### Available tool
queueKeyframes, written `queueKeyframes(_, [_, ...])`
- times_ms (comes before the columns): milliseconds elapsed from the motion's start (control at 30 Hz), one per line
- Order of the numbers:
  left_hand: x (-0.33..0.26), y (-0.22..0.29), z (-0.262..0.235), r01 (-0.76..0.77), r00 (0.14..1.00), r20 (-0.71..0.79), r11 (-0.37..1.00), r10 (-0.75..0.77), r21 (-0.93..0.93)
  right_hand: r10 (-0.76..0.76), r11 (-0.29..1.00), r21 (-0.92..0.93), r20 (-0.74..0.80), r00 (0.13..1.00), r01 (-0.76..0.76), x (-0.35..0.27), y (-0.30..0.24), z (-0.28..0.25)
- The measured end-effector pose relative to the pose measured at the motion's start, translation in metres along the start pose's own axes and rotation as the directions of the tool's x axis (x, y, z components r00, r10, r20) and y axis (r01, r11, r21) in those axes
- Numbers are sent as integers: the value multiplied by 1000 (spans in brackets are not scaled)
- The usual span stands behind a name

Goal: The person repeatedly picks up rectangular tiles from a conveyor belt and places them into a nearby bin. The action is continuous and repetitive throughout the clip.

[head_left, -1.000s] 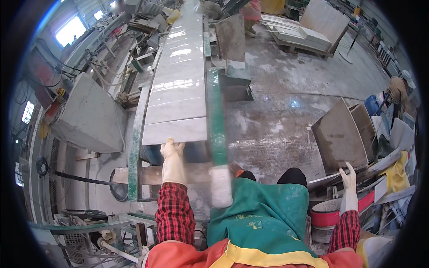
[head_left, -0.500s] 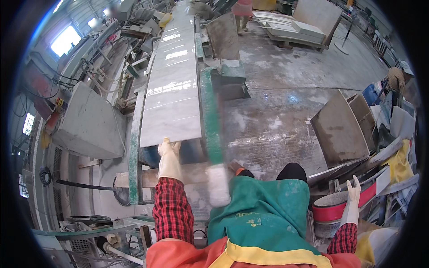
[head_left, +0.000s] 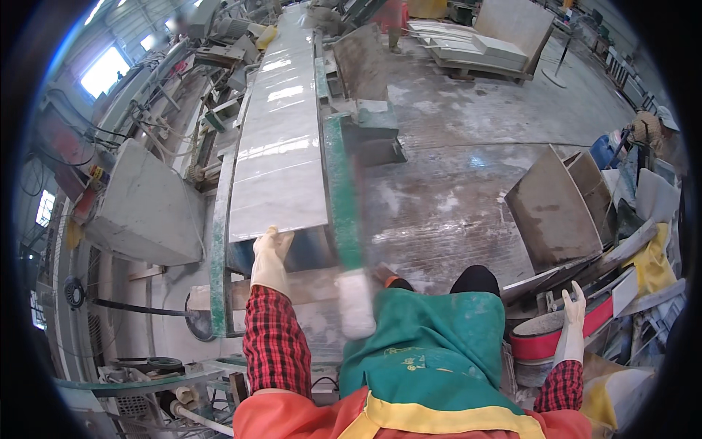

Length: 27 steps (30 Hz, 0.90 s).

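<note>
My left hand, in a cream rubber glove, grips the near edge of a long, pale polished stone slab. Its thumb lies on the top edge, and some fingers are hidden beneath it. The slab rests on a long conveyor bench with a green side rail; a dark blue roller shows under its near end. Off to the right, my right hand, in a similar glove, is raised with fingers apart and holds nothing. Close to it stands a round tub with a red band.
A whitish padded rail end lies beside my green apron. Brown boards lean at right, near a crouching person. Stacked slabs lie far right. A large grey block stands left of the bench.
My left wrist and forearm have shifted slightly left while the hand stays at the slab's edge. My right hand has moved slightly up and left. The whole view has shifted a little.
</note>
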<state>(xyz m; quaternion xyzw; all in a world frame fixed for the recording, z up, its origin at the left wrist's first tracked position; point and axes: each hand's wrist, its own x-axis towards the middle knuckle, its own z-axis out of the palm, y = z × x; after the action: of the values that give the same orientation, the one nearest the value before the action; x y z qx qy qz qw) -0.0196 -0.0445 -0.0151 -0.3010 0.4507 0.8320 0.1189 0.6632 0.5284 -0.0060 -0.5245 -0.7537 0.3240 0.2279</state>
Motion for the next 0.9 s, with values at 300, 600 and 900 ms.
queueKeyframes(300, [16, -13, -17, -84, 986, 124, 974, 112, -211, -6, 997, 77, 5, 1000, 5, -21, -16, -19])
queueKeyframes(600, [-5, -3, -2, -34, 990, 129, 990, 52, -135, -18, 1000, 8, -35, 999, 19, -18, -4, -17])
queueKeyframes(900, [-65, -42, 22, -508, 850, -218, 856, 480, -93, -174, 895, -443, -444, 879, -47, -15, 3, -59])
